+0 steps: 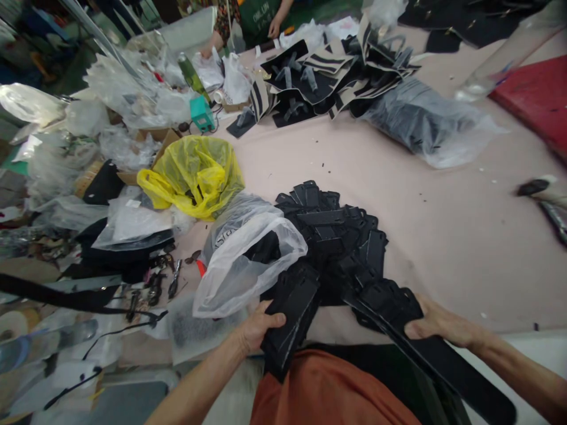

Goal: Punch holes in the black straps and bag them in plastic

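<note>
My left hand [259, 327] is closed on a flat black cut piece [292, 313] at the near edge of the table. My right hand [436, 324] grips the end of another long black piece [398, 313] that runs down toward my lap. Both pieces reach into a heap of similar black cut pieces [336, 236] just beyond my hands. A clear plastic bag [243, 260] with some black pieces inside lies open to the left of the heap, close to my left hand.
A yellow plastic bag [195, 174] sits behind the clear one. Clutter of plastic bags and tools fills the left side. Striped black-and-cream pieces [328, 77] and a bagged black bundle [425, 121] lie farther back. Another person's hands [274, 26] work at the far edge.
</note>
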Demonstrator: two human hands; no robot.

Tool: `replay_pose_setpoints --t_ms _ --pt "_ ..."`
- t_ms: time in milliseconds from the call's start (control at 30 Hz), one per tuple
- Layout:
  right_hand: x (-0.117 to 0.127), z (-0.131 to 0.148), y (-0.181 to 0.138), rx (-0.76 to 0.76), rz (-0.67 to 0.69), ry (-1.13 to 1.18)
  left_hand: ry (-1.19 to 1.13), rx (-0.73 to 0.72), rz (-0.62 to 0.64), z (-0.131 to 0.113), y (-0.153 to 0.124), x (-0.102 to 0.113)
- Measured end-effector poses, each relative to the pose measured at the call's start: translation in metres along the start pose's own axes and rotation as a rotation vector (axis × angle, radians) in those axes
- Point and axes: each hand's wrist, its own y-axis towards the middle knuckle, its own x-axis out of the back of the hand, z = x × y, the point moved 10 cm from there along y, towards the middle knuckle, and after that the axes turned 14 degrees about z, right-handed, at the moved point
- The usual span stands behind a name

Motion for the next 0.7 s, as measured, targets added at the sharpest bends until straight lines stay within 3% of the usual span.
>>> replay_pose_setpoints --t_ms 67,167,300,433,567,633,700 --pt "-0.006 0.006 0.012 0.064 -0.026 0.079 -0.095 -0.100 -0.021 -0.002 0.016 -0.018" --pt "-0.011 0.009 0.030 0.090 -0.161 0.242 -0.170 -0.153 0.052 -0.002 0.046 -0.059" --pt "-0.024 0.021 0.050 0.219 -0.324 0.394 -0.126 -0.267 0.066 -0.018 0.082 -0.104" --pt "-0.039 0.026 0.064 0.296 -0.397 0.453 0.145 -0.378 -0.181 -0.040 0.090 -0.109" --pt "-0.052 0.021 0.071 0.312 -0.409 0.541 0.589 -0.380 -0.430 -0.058 0.069 -0.106" --pt "-0.057 0.017 0.073 0.302 -0.395 0.580 0.658 -0.375 -0.464 -0.061 0.060 -0.105" --pt "-0.060 0.009 0.074 0.261 -0.381 0.624 0.624 -0.356 -0.418 -0.059 0.058 -0.104"
